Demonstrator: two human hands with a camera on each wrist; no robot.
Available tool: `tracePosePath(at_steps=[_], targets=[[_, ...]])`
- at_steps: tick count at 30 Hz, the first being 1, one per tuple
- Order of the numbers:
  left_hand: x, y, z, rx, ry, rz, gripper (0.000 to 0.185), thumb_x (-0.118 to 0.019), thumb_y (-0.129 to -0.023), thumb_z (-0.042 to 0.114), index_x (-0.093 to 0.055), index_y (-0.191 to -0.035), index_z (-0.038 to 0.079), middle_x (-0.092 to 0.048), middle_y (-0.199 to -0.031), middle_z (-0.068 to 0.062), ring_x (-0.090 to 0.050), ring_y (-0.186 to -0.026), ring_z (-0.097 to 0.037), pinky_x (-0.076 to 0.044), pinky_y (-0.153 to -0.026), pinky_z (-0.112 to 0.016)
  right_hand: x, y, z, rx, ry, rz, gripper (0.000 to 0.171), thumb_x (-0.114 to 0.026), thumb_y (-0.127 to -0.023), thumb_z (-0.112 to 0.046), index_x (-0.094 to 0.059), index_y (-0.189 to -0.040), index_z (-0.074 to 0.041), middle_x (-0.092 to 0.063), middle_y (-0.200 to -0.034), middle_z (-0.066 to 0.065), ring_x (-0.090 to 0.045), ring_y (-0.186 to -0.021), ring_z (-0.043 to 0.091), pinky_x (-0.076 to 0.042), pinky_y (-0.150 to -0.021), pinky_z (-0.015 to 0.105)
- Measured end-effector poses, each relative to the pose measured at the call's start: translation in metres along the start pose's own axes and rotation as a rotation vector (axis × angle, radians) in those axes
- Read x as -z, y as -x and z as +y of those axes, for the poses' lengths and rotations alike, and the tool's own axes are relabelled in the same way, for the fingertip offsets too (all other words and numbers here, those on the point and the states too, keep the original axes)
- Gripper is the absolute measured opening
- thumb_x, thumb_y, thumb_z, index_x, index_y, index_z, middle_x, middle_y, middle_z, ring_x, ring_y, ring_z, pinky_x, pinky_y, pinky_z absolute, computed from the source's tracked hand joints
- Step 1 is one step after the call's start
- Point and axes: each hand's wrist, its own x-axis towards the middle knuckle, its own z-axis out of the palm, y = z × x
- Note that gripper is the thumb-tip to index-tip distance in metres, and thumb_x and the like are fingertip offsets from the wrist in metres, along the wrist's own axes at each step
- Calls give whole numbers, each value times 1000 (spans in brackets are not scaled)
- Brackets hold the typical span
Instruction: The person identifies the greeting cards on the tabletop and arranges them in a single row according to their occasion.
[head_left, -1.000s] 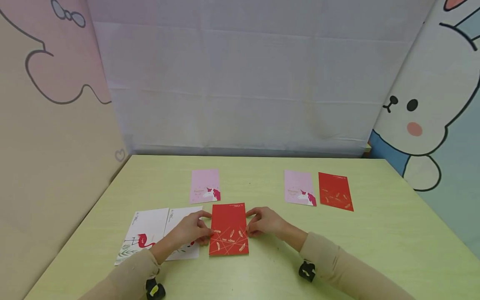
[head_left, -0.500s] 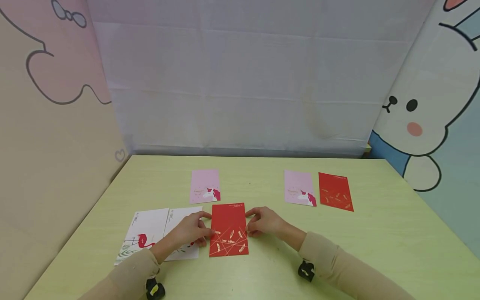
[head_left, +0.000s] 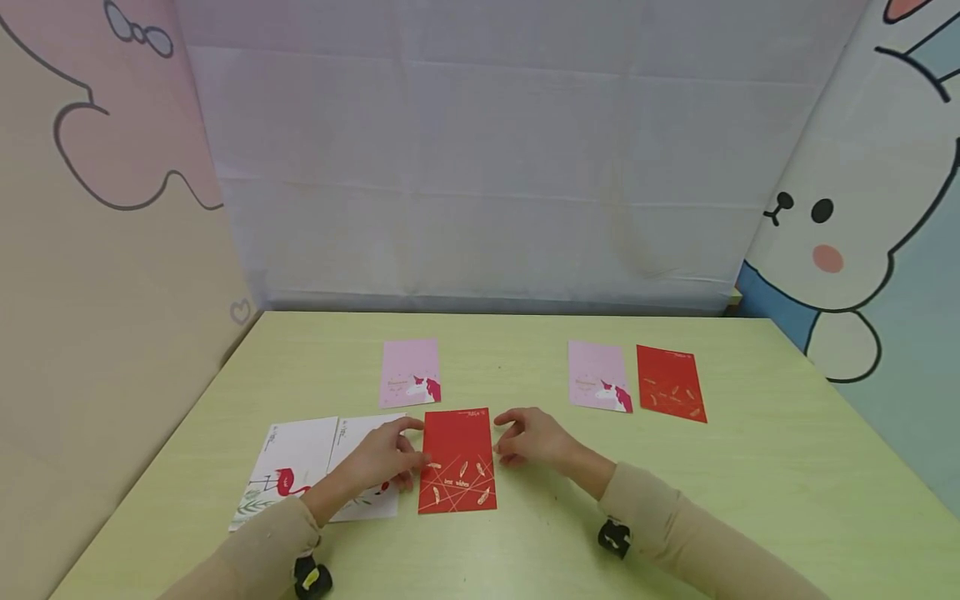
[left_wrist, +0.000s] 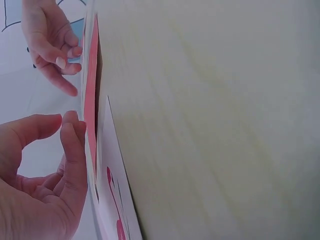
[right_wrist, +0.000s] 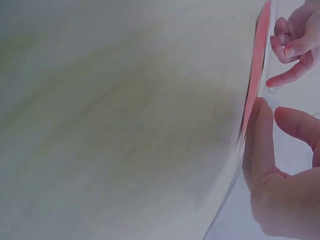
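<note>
A red card (head_left: 457, 446) with gold feather prints and lettering lies on the table in the head view, between the two hands. My left hand (head_left: 378, 454) has its fingertips at the card's left edge, thumb tip overlapping that edge, the fingers bent loosely. It hangs over a white flamingo card (head_left: 367, 429), covering part of it. My right hand (head_left: 536, 437) stands just off the card's right edge, fingers loosely bent with nothing between them. In the left wrist view the red card (left_wrist: 91, 95) shows edge-on beside the fingertips; the right wrist view also shows the red card (right_wrist: 256, 65) edge-on.
Another white flamingo card (head_left: 300, 446) lies at the left, side by side with the first. Farther back lie a pink unicorn card (head_left: 408, 362), a second pink unicorn card (head_left: 596, 362) and another red card (head_left: 667, 375). A white sheet (head_left: 480, 167) hangs behind the table.
My right hand has drawn slightly away from the red card's right edge, its fingers spreading a little. The left hand and the cards have hardly moved.
</note>
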Motion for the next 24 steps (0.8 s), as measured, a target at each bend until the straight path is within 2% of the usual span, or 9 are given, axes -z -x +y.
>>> tracePosePath(at_steps=[6, 18, 24], targets=[[-2, -4, 6, -37, 24, 29, 50, -66, -80, 19, -45, -123, 3, -56, -74, -5, -55, -55, -18, -48, -52, -30, 11, 2, -5, 29, 19, 68, 32, -62, -81, -7, -53, -111, 1, -56, -79, 8, -61, -66, 20, -51, -60, 31], [-14, -15, 27, -176, 74, 28, 41, -63, -82, 16, -49, -119, 4, -57, -74, -5, -57, -59, -20, -50, -55, -32, 38, 4, 1, 75, 3, 192, 28, -61, -82, -6, -56, -107, 3, -56, -80, 9, -62, -72, 25, -51, -63, 31], [-22, -22, 38, -178, 51, 44, 37, -64, -81, 19, -54, -114, 8, -57, -77, -2, -56, -62, -16, -49, -56, -28, 55, 7, 5, 83, -40, 216, 30, -58, -84, -7, -53, -110, 7, -58, -85, 10, -62, -76, 27, -51, -66, 32]])
